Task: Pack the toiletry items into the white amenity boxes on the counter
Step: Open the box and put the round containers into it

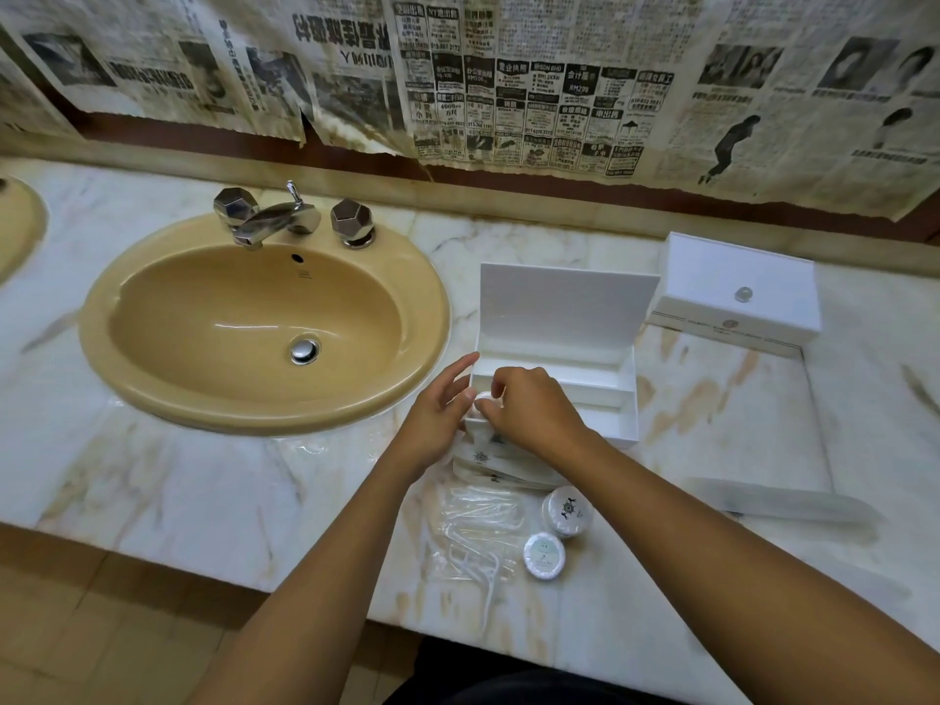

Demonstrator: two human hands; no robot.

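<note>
White open box (585, 399) nr empty; R hand (534, 409) grip pinches small round item (482, 397) at its corner, L hand (437, 419) spread; soaps (567, 511), sachets (488, 457) unpacked on worktop (203, 491).

A tan oval sink (152, 358) sits in the marble worktop (178, 480) at left centre of the frame, with a chrome tap (269, 221) and two faceted knobs at its back rim. Yellowed newspaper sheets (508, 84) cover the wall across the top. The rim of a second basin (20, 221) shows at the far left edge.
</note>
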